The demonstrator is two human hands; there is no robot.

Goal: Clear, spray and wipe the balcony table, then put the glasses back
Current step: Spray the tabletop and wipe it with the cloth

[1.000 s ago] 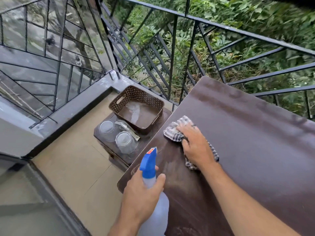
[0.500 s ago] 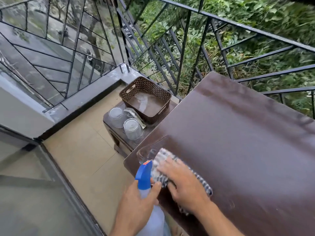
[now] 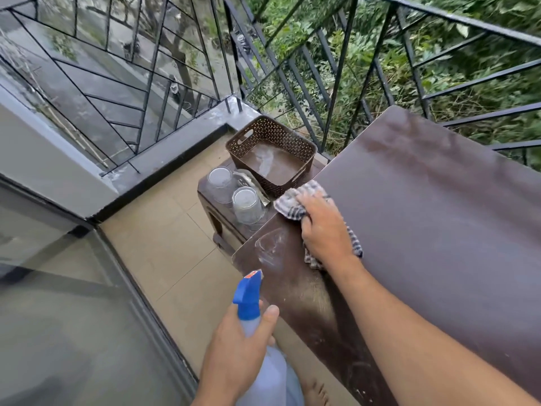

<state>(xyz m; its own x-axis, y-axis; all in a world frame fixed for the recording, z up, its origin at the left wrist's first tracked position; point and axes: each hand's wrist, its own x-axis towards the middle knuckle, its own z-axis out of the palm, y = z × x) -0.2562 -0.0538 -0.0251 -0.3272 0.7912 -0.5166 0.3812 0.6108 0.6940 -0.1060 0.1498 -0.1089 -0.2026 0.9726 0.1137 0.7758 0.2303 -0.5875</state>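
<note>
A person's right hand [image 3: 320, 227] presses a checked cloth [image 3: 292, 203] on the brown table's [image 3: 439, 230] far-left edge. The left hand [image 3: 237, 347] grips a spray bottle [image 3: 248, 297]. Two upturned glasses [image 3: 246, 205] stand just beside; an overshooting wipe could topple them.

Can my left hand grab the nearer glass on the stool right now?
Probably not yet: the left hand is wrapped around the spray bottle. The path to the nearer glass looks open otherwise.

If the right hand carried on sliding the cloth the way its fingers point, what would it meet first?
Likely the brown basket just past the table edge; the right hand and cloth aim up-left toward it, though depth is unclear.
</note>
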